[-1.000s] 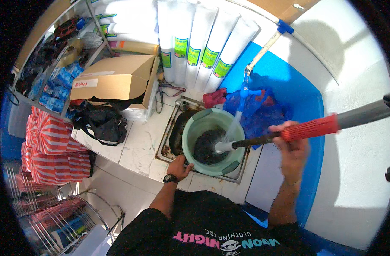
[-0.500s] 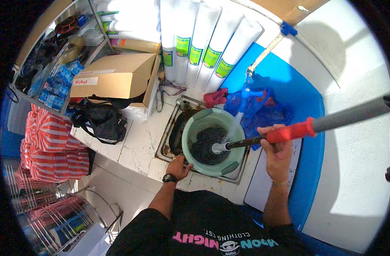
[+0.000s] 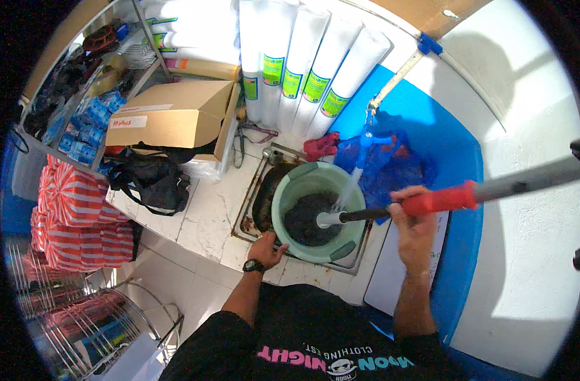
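A long-handled mop (image 3: 442,199) with a grey and red pole slants down from the right. Its dark, stringy head (image 3: 302,222) lies in a pale green basin (image 3: 281,232). My right hand (image 3: 414,235) is closed round the pole just at the end of the red grip. Water runs from a blue faucet (image 3: 365,141) into the basin, beside the mop's pale socket. My left hand (image 3: 264,252), with a dark watch at the wrist, rests at the front left of the basin, thumb apart from the fingers, against the edge of the metal sink (image 3: 239,227).
White rolls (image 3: 297,70) with green labels stand behind the sink. A cardboard box (image 3: 169,117) and a black bag (image 3: 151,181) occupy the counter's left. Blue plastic (image 3: 391,168) lies right of the faucet, and a white board (image 3: 391,267) is beside my right forearm.
The mop pole has shifted very slightly, and the stream of water looks more spread out. My right hand keeps its hold, and my left hand stays at the basin.
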The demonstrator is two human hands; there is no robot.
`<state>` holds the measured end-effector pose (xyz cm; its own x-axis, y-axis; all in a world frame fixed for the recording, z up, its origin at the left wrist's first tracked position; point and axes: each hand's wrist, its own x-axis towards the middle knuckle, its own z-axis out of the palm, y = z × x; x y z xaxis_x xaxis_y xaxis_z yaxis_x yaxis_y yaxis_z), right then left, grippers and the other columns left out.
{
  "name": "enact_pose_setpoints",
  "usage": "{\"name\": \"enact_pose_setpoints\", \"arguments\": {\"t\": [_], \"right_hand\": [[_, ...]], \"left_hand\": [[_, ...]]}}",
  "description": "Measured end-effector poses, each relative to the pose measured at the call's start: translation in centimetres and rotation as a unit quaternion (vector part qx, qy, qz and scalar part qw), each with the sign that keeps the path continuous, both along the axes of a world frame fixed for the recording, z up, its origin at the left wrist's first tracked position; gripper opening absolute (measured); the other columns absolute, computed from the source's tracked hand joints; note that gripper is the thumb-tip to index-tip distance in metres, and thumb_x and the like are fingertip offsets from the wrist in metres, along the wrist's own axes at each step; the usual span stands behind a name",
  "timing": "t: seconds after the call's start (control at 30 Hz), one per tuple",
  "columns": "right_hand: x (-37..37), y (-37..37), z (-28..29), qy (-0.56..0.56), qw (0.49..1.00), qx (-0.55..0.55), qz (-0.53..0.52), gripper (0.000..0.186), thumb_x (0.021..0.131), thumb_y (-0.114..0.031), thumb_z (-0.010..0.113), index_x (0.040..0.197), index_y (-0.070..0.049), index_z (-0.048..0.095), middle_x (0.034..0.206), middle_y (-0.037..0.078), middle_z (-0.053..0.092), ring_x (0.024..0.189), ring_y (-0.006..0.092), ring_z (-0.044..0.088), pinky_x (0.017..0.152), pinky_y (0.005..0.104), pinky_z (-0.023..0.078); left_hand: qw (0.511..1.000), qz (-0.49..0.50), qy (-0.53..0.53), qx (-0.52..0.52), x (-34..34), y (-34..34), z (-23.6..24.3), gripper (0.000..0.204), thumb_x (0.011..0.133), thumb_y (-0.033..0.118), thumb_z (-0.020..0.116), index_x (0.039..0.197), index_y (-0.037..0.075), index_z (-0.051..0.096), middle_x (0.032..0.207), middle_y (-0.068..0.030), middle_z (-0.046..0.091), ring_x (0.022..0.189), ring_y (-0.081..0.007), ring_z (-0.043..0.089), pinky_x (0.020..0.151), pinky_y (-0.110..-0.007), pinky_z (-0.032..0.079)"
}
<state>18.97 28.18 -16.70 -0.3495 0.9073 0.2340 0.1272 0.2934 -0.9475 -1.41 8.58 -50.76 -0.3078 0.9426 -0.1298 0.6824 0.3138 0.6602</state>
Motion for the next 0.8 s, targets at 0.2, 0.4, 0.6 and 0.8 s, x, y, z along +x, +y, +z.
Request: {"name": "enact_pose_setpoints", "arguments": {"t": [0.2,0.4,0.6,0.8], "right_hand": [[2.3,0.3,2.1,-0.022,0.998,0.047,0.030,0.062,0.083,0.013,0.070,0.136,-0.003,0.042,0.112,0.012,0.067,0.112,0.0247,0.066,0.099,0.0376,0.051],[4.7,0.9,6.0,0.072,0.973,0.214,-0.053,0.063,0.080,-0.001,0.082,0.133,0.000,0.048,0.101,0.010,0.070,0.096,0.0222,0.068,0.092,0.0339,0.053],[1.0,0.4,-0.2,-0.087,0.994,0.018,0.065,0.033,0.089,0.001,0.070,0.120,-0.004,0.058,0.118,0.007,0.062,0.116,0.0188,0.058,0.102,0.0354,0.044],[1.7,0.2,2.3,-0.020,0.997,0.046,0.057,0.039,0.084,0.004,0.074,0.118,-0.003,0.058,0.110,0.009,0.067,0.107,0.0205,0.063,0.096,0.0346,0.050]], "left_hand": [[1.000,0.000,0.017,0.026,0.0,0.0,-0.7,0.054,0.095,0.050,0.060,0.112,0.000,0.051,0.106,-0.0233,0.059,0.094,-0.0426,0.063,0.076,-0.052,0.053],[0.999,-0.006,0.021,0.025,0.0,-0.2,-1.0,0.057,0.095,0.052,0.059,0.113,-0.001,0.051,0.108,-0.0242,0.059,0.094,-0.0429,0.063,0.077,-0.052,0.053],[1.000,0.004,0.006,0.021,0.1,0.0,-0.5,0.055,0.095,0.051,0.060,0.110,-0.001,0.050,0.103,-0.0242,0.059,0.093,-0.0437,0.063,0.076,-0.052,0.052],[0.998,-0.003,0.019,0.057,0.0,0.0,-0.5,0.053,0.094,0.049,0.061,0.109,0.000,0.051,0.101,-0.0226,0.060,0.091,-0.0434,0.062,0.075,-0.052,0.052]]}}
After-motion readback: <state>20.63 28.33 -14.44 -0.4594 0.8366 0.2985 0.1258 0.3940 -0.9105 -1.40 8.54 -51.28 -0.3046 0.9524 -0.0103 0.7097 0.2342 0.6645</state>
